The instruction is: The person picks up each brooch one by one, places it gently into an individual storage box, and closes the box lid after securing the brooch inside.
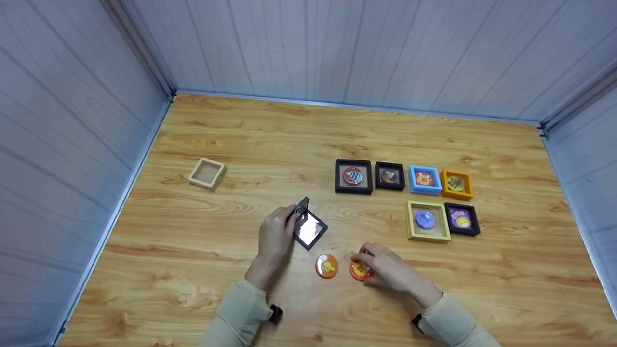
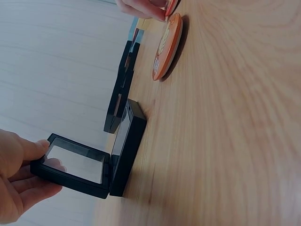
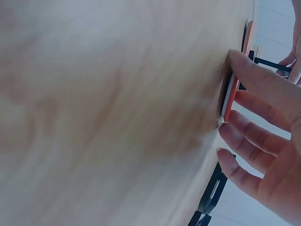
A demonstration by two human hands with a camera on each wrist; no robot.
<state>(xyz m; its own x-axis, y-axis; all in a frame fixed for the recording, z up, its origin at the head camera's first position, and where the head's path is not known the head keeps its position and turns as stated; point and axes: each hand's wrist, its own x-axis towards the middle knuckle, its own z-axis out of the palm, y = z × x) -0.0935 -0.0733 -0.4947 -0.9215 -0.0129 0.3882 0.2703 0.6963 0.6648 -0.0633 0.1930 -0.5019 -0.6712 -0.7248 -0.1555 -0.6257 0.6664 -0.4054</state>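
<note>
In the head view my left hand (image 1: 275,233) pinches one half of a black hinged display frame (image 1: 323,226). That half stands tilted up while the other half lies on the table; the left wrist view shows thumb and fingers on either side of the raised half (image 2: 70,186). My right hand (image 1: 389,268) holds a red-orange round badge (image 1: 360,271) by its edges, with thumb and fingers around it at table level. The right wrist view shows the badge (image 3: 230,96) edge-on. An orange round badge (image 1: 327,266) with a yellow picture lies between the hands.
To the right stand several frames holding round badges: a large black frame (image 1: 354,191), a small black one (image 1: 389,187), blue (image 1: 425,191), orange (image 1: 457,194), yellow (image 1: 429,238) and dark (image 1: 465,232). A beige frame (image 1: 206,184) lies left. Pale walls (image 1: 337,53) enclose the wooden table (image 1: 260,140).
</note>
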